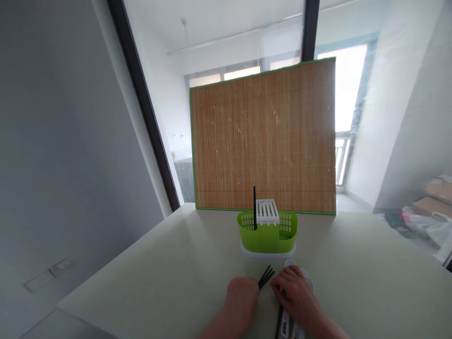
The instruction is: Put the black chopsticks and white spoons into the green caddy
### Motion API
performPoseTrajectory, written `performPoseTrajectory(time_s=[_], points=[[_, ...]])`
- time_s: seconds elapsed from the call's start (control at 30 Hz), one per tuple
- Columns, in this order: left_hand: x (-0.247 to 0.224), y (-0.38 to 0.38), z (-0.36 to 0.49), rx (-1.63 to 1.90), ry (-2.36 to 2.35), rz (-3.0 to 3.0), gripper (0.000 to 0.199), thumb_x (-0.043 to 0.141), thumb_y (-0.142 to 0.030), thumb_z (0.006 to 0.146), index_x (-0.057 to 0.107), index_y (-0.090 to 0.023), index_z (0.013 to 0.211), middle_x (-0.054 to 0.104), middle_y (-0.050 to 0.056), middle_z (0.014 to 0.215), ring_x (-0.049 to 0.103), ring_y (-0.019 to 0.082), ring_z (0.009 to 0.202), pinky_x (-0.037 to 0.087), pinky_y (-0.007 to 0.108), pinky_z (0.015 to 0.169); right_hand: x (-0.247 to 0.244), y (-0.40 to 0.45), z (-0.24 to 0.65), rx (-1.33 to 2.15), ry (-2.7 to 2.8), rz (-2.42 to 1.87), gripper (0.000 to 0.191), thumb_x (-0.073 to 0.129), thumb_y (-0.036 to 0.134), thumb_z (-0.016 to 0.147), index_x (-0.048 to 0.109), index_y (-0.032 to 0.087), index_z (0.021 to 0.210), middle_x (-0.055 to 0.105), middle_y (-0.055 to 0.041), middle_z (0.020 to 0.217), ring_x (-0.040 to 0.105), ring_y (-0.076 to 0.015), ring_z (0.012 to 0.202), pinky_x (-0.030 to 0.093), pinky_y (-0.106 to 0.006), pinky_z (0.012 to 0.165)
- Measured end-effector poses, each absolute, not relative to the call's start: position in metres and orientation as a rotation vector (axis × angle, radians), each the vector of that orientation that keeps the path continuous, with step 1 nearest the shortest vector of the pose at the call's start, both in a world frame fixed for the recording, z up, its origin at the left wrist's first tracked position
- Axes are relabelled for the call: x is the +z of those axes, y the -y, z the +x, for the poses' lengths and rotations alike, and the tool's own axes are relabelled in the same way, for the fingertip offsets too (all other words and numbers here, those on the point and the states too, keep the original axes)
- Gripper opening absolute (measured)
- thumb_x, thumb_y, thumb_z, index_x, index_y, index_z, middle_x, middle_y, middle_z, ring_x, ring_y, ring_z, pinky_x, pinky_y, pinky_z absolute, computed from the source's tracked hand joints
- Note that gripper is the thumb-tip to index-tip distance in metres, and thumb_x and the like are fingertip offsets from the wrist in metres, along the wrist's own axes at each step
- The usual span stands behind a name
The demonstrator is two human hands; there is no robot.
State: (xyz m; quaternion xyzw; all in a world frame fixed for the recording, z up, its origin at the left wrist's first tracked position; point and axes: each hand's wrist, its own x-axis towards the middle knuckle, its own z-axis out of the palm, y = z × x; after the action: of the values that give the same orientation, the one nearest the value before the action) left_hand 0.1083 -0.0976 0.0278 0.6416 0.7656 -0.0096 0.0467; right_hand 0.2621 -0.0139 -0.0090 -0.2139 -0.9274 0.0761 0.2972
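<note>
Grips a bundle of black sticks (266, 277) at near centre on the white table (169, 273), in the curled left hand (243, 294), with tips fanned slightly toward far right; finger details there cannot be told. Just to the right, covers white round-ended utensils (289, 263) with the right hand (294, 287), fingers bent and close together; cannot tell whether pinching. Shows labels and a dark strip (278, 323) nearer, below that palm. Beyond, has a green basket (267, 242) on a white base (268, 255), topped by a white rack (267, 220), with a black upright stick (254, 202) in the left part. Farther still, has a bamboo mat (263, 141) standing upright.
</note>
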Motion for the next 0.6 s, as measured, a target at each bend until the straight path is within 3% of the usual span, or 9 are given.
performPoseTrajectory(time_s=[0.3,0.47,0.6], points=[[0.0285,0.0993,0.098,0.165,-2.079,1.974,0.024,0.051,-0.023,0.067,0.072,-0.022,0.077,0.071,0.005,0.074,0.064,0.02,0.071,0.042,0.025,0.061,-0.0103,0.0122,0.2623,0.216,2.449,-0.558,0.012,0.049,0.018,0.086,0.059,0.024,0.081,0.061,0.0012,0.073,0.054,-0.016,0.074,0.033,-0.033,0.075],[0.0251,0.0957,0.0994,0.199,-2.07,1.952,0.025,0.051,-0.023,0.063,0.073,-0.023,0.076,0.071,0.004,0.072,0.063,0.018,0.067,0.04,0.024,0.058,-0.0132,0.012,0.2617,0.235,2.452,-0.549,0.012,0.049,0.019,0.086,0.059,0.024,0.082,0.061,0.0011,0.073,0.053,-0.0165,0.074,0.033,-0.033,0.074],[0.0217,0.0954,0.0996,0.259,-2.048,1.912,0.021,0.05,-0.022,0.065,0.071,-0.019,0.067,0.067,0.004,0.058,0.061,0.016,0.058,0.039,0.022,0.052,-0.0111,0.0134,0.262,0.238,2.452,-0.576,0.013,0.048,0.02,0.087,0.059,0.024,0.081,0.062,0.0003,0.073,0.053,-0.0169,0.074,0.033,-0.034,0.075]])
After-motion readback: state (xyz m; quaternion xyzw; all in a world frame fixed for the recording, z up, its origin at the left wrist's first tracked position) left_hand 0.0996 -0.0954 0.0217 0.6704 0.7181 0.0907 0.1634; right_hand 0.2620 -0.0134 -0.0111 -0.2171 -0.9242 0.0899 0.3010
